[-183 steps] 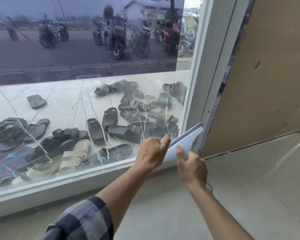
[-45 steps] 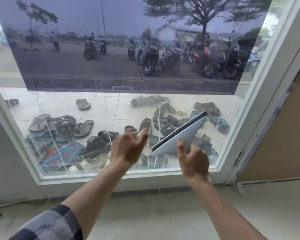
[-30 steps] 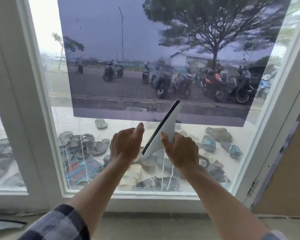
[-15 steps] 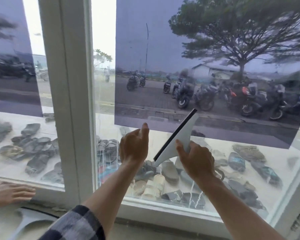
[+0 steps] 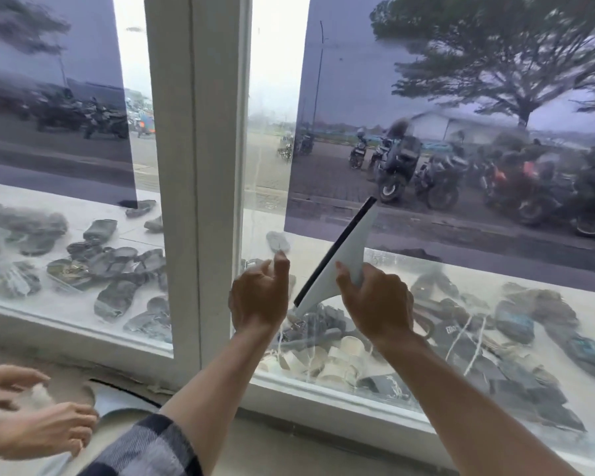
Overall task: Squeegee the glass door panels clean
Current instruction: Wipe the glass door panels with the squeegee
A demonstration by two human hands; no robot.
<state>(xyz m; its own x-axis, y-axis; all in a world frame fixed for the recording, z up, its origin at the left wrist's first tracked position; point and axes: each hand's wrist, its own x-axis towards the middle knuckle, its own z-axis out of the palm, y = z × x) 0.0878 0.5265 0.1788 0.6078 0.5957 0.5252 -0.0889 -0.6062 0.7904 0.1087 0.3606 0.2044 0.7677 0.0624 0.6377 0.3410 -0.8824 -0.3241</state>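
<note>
A white squeegee (image 5: 342,255) with a black rubber blade stands tilted in front of the right glass panel (image 5: 461,207), blade edge facing left. My right hand (image 5: 375,304) grips its handle from below. My left hand (image 5: 260,297) is raised just left of the blade, fingers loosely curled, holding nothing; whether it touches the glass I cannot tell. Wet streaks run down the lower part of this panel. A second glass panel (image 5: 66,166) lies left of the white frame post (image 5: 200,166).
Another person's two hands (image 5: 31,420) work at the lower left, near a second white squeegee (image 5: 117,401) lying on the floor by the sill. Dark tinted film covers the upper panes. Sandals and parked motorbikes show outside through the glass.
My view has swung left from the panel's right corner to the frame post. The squeegee rose and turned more upright. My left hand let go of it. Another person's hands appeared at lower left.
</note>
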